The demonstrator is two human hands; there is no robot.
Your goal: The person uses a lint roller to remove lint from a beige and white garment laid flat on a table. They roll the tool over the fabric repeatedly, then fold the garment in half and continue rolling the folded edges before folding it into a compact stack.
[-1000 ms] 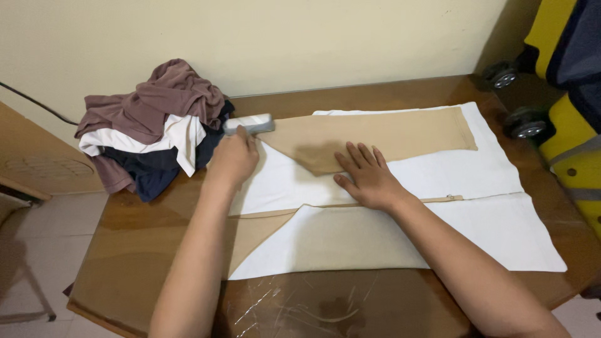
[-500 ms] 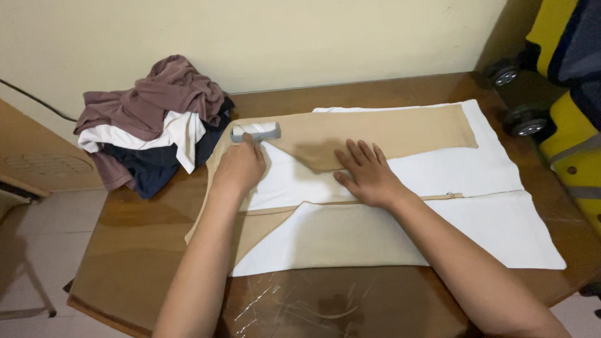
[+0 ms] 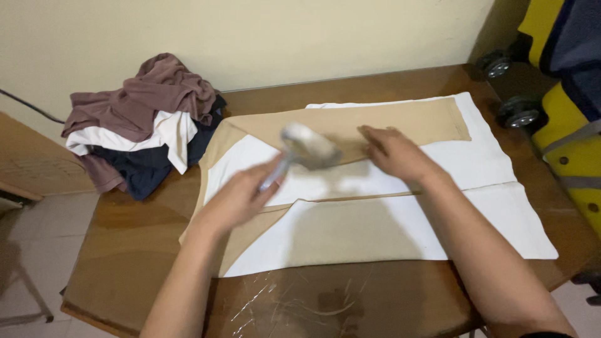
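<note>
A beige garment (image 3: 369, 228) lies spread flat on a white cloth (image 3: 501, 213) on a brown wooden table (image 3: 125, 250). My left hand (image 3: 241, 197) grips the handle of a small grey tool (image 3: 307, 150). The tool is blurred, and its head hangs over the garment's upper half. My right hand (image 3: 394, 153) lies palm down with its fingers apart on the garment's far strip, just right of the tool's head.
A heap of crumpled clothes (image 3: 144, 119), mauve, white and dark blue, sits at the table's far left corner. A yellow and dark wheeled case (image 3: 570, 125) stands against the table's right side. A pale wall runs behind. Scratches mark the table's near edge.
My left hand has taken the grey tool from the garment's far left corner, lifted it and swung it right over the garment. My right hand stays pressed on the fabric.
</note>
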